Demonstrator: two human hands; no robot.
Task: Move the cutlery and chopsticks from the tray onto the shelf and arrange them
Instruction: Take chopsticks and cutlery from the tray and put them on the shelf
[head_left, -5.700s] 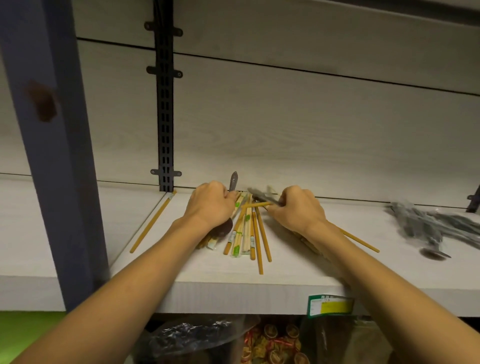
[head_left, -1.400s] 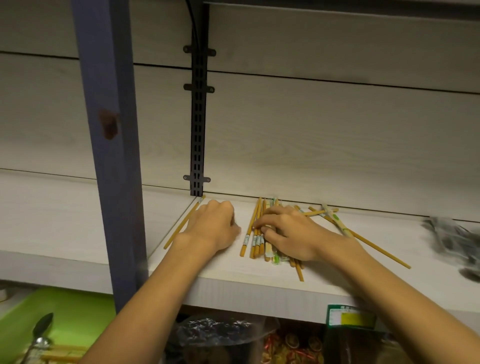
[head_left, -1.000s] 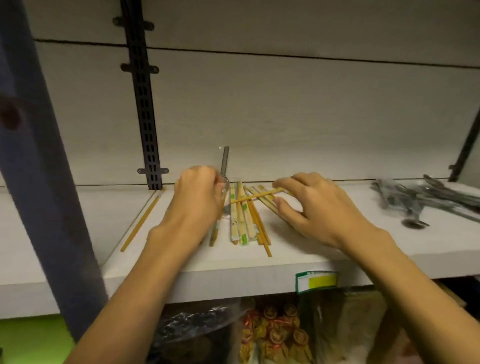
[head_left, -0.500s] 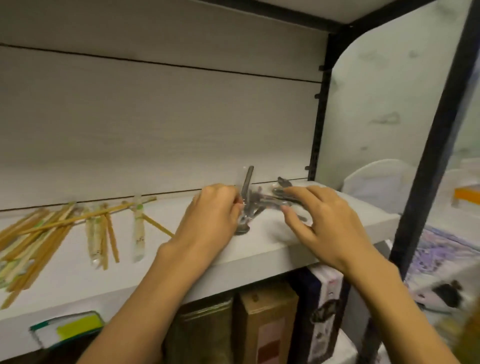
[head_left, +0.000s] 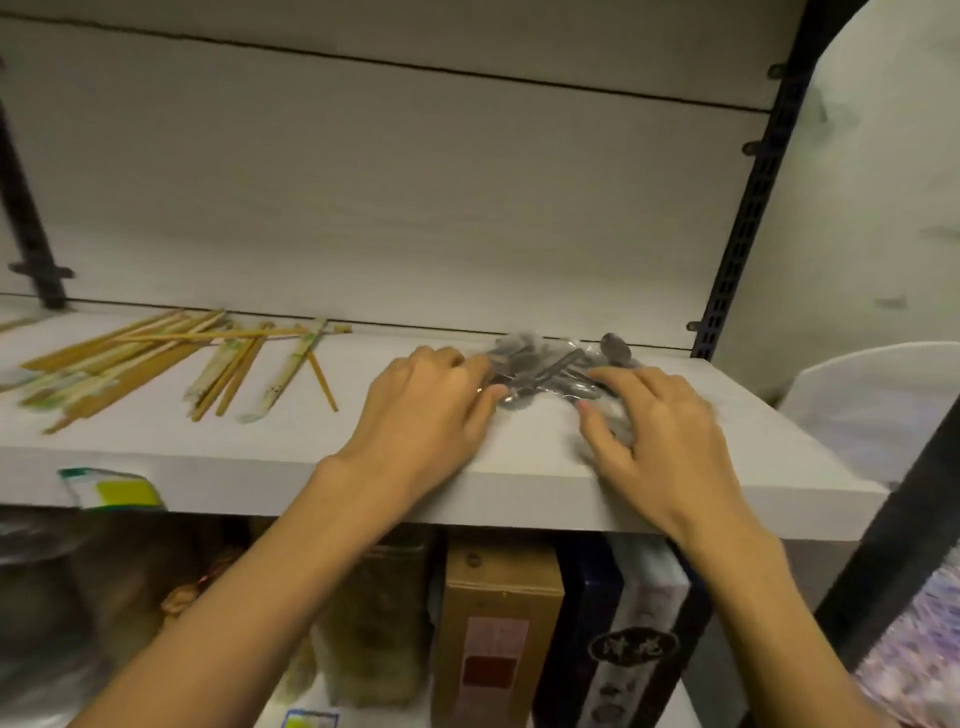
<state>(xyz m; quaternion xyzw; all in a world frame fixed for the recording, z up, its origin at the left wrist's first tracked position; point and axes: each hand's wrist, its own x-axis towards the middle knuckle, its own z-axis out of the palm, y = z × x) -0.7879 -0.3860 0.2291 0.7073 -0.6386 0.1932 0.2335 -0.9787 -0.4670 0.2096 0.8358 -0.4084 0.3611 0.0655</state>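
Both hands are working at centre frame on the shelf (head_left: 519, 467): the left hand (head_left: 431, 410) and right hand (head_left: 654, 415) are flanking the cutlery (head_left: 545, 364), fingers reaching into the blurred pile; whether either is gripping is unclear. Chopsticks (head_left: 156, 358) are lying scattered at left. A careless sweep is likely to push pieces off the front edge.

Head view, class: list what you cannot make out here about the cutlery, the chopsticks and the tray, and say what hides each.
- Cutlery: motion blur and both hands, left hand and right hand, hide the count and types.
- Left hand's grip: its fingertips are blurred against the cutlery, so holding or only touching cannot be told.
- Chopsticks: the pile runs off the left edge, so the count is unknown.
- Tray: outside the frame.
- Boxes under the shelf: labels too blurred to read.
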